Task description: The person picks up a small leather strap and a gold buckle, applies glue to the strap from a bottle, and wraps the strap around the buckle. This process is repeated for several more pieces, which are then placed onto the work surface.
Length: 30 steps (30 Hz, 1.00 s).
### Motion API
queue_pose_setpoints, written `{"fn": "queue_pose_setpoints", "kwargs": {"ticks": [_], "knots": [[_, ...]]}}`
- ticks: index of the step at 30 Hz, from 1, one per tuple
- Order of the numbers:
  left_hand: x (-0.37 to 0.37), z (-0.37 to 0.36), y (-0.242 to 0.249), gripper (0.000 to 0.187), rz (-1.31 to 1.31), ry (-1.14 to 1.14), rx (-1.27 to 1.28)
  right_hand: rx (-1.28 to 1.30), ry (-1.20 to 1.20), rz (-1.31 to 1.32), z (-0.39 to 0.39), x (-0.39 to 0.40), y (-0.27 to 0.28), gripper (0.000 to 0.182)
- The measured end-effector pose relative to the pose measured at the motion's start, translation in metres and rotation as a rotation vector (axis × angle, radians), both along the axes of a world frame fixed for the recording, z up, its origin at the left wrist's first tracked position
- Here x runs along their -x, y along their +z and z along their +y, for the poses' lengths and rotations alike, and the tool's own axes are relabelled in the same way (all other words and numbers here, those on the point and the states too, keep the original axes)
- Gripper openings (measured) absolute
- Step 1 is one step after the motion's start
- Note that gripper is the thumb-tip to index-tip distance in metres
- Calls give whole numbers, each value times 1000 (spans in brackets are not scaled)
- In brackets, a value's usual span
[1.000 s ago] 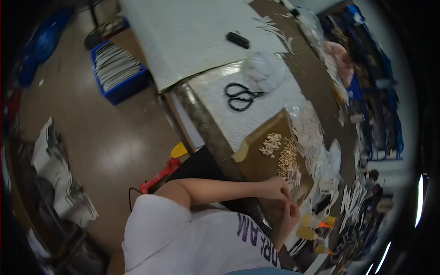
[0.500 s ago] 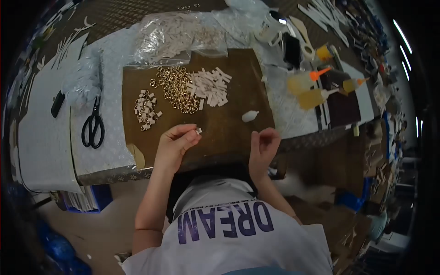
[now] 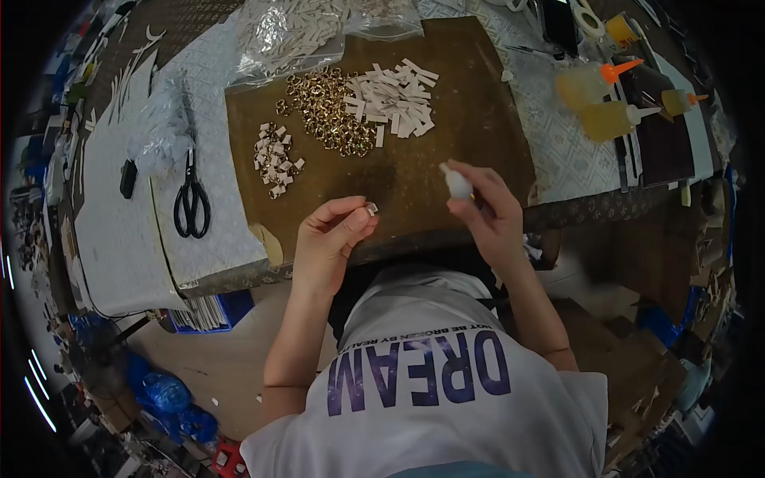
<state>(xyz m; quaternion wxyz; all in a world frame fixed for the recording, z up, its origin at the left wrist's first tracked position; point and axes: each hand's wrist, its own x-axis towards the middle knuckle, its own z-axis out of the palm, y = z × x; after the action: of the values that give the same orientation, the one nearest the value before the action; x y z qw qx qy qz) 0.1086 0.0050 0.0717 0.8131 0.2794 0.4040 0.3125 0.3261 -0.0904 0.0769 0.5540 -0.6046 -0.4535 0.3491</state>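
Observation:
My left hand (image 3: 328,243), near the front edge of the brown mat, pinches a small white strip piece (image 3: 372,209) between thumb and fingertips. Whether a ring is on that piece I cannot make out. To the right, my right hand (image 3: 496,215) grips a small white squeeze bottle (image 3: 459,186), its narrow tip pointing up and left. Beyond my hands lie a heap of gold metal rings (image 3: 331,111) and a pile of flat white strips (image 3: 398,95). At the left sits a smaller cluster of rings with white strips on them (image 3: 276,159).
The brown mat (image 3: 470,72) covers the middle of the table. Black scissors (image 3: 191,207) lie left of it. Plastic bags of white pieces (image 3: 291,32) rest at the back. Bottles of yellow liquid (image 3: 603,121) and a phone (image 3: 558,24) are on the right.
My right hand has taken the white squeeze bottle from the mat and lifted it. My left hand still pinches the small white piece. The camera view has shifted.

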Motion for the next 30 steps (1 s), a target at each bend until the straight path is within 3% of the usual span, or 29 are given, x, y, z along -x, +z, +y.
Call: {"fn": "queue_pose_setpoints", "kwargs": {"ticks": [1, 7, 30], "knots": [[-1, 0, 0, 19, 11, 12, -8, 106, 34, -95, -5, 5, 15, 38], [-6, -4, 7, 19, 101, 6, -98, -101, 35, -367, -2, 21, 19, 40], [-8, -9, 6, 19, 181, -15, -239, -68, 113, -507, 2, 30, 21, 38]]}}
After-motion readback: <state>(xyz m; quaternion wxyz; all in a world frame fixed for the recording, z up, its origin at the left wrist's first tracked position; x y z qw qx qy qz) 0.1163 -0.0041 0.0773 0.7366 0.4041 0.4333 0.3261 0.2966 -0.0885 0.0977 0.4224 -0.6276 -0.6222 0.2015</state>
